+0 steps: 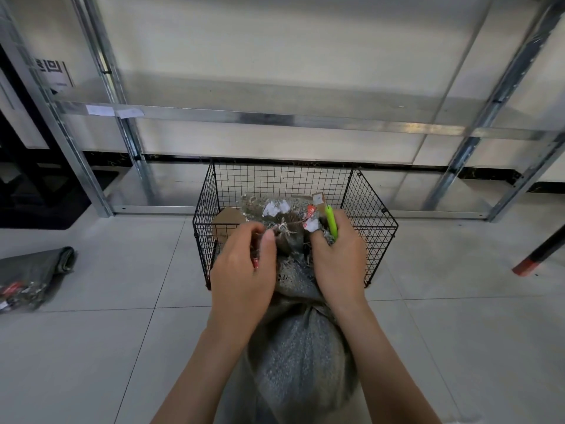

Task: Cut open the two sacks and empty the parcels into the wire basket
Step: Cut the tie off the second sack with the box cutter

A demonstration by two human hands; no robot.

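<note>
A full grey woven sack (298, 362) stands upright between my forearms, its neck bunched and frayed at the top. My left hand (244, 270) grips the gathered neck from the left. My right hand (337, 261) holds the neck from the right and also grips a lime-green cutter (331, 223), which points up beside the tied top. Just behind the sack stands the black wire basket (376, 221) with a brown cardboard parcel (227, 223) inside at its left. A flat, slack grey sack (33, 276) lies on the floor at the far left.
A metal shelving rack (275, 117) runs along the wall behind the basket, its uprights at left and right. A black leg with a red foot (532, 263) stands on the tiled floor at the right. Dark furniture sits at the far left.
</note>
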